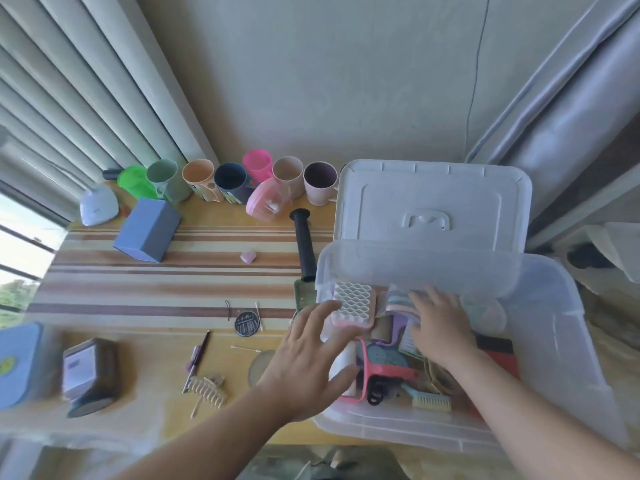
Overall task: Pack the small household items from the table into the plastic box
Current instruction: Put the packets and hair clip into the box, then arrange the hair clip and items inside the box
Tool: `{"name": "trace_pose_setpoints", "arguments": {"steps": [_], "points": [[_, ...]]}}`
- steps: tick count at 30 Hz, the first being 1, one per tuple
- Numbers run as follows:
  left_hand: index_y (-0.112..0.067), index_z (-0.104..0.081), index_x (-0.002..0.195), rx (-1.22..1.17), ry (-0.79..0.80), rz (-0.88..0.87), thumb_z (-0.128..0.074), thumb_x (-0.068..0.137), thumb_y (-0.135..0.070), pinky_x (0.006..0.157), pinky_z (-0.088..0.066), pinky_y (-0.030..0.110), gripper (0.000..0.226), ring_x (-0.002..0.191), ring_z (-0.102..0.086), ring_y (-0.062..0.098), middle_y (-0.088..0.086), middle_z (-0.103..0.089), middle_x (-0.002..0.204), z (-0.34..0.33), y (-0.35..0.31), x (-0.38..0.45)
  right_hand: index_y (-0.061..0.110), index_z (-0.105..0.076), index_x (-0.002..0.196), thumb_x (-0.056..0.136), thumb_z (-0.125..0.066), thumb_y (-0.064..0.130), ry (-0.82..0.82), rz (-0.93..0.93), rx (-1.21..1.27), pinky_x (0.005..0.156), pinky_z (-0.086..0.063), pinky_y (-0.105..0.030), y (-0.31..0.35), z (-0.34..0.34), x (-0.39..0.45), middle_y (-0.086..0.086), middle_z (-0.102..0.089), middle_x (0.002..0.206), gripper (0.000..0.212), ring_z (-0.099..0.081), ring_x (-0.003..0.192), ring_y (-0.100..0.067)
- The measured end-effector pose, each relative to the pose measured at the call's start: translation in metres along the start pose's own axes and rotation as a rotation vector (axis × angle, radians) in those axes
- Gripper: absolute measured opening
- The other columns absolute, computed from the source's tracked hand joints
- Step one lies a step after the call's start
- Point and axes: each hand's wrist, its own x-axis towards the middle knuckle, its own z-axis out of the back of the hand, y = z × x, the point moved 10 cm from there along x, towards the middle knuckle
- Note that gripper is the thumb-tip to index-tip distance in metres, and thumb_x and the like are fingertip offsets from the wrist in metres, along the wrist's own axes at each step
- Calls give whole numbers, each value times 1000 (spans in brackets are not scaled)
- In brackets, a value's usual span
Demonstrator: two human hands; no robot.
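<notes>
Hands reach into the plastic box, lower right. Right hand presses soft cloths flat-fingered; left hand hovers, fingers spread, empty. Cloths look light, easily pinched.

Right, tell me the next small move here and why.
Probably swing the left hand back to the table and pick up the beige hair clip. That hand is open and holds nothing at the plastic box edge, the right hand is busy pressing items inside, and the clip lies loose nearby.
</notes>
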Motion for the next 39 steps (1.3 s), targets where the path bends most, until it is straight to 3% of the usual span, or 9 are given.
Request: {"name": "trace_pose_setpoints", "arguments": {"steps": [4,7,9,13,20,25,29,34,39], "points": [[-31,-44,145,-154,-84,149,-47,100,-53,114,-31,42,50,137,-32,27,6,-31,152,16,67,-11,11,-71,125,84,-74,6,-473,203,321,105,-46,-51,88,84,-23,-11,-60,128,41,-50,124,-40],[-34,-39,146,-103,-21,329,-60,92,-44,114,-32,45,59,139,-29,28,3,-27,152,10,142,-29,12,-71,125,84,-71,1,-608,406,391,101,-45,-38,183,122,-39,-6,-62,120,43,-52,117,-32],[-35,-41,145,-40,68,424,-67,82,-40,114,-32,49,68,137,-31,34,5,-28,150,5,195,-45,13,-70,128,85,-68,2,-571,514,379,98,-47,-38,246,120,-39,-4,-62,117,45,-53,114,-31],[-47,-42,142,-85,360,590,-53,64,-74,116,-31,47,83,140,-23,30,0,-27,149,-19,278,-99,21,-58,142,93,-64,19,-199,494,247,102,-48,-43,337,45,-11,-2,-57,131,49,-48,124,-28],[-59,-9,149,94,653,486,-78,59,-72,121,-20,58,114,148,7,41,4,26,163,-72,304,-183,26,-30,158,95,-67,16,295,222,-15,99,-52,-47,358,-113,31,-5,-28,160,74,-41,138,-33],[-58,-48,120,146,495,386,-80,53,-71,98,-47,60,76,137,-32,43,10,-18,164,-71,301,-178,27,-29,157,96,-67,15,213,175,-70,92,-54,-45,361,-129,43,-7,-30,157,74,-40,133,-35],[-55,-59,112,90,363,451,-83,67,-54,88,-54,53,51,118,-45,37,1,-41,144,-60,323,-162,25,-38,151,92,-74,15,199,148,-64,87,-54,-44,366,-128,48,-10,-34,151,70,-45,125,-33],[-34,-57,130,9,418,573,-70,83,-31,83,-55,41,49,110,-57,31,1,-55,125,-46,361,-136,27,-44,146,90,-78,40,150,157,24,83,-54,-40,366,-118,49,0,-42,139,67,-50,115,-26],[-28,-50,114,-22,455,612,-65,80,-16,61,-47,35,39,79,-57,28,0,-51,98,-43,376,-126,27,-47,142,89,-76,41,112,186,115,85,-55,-40,368,-108,38,5,-51,135,63,-53,116,-24]]}}
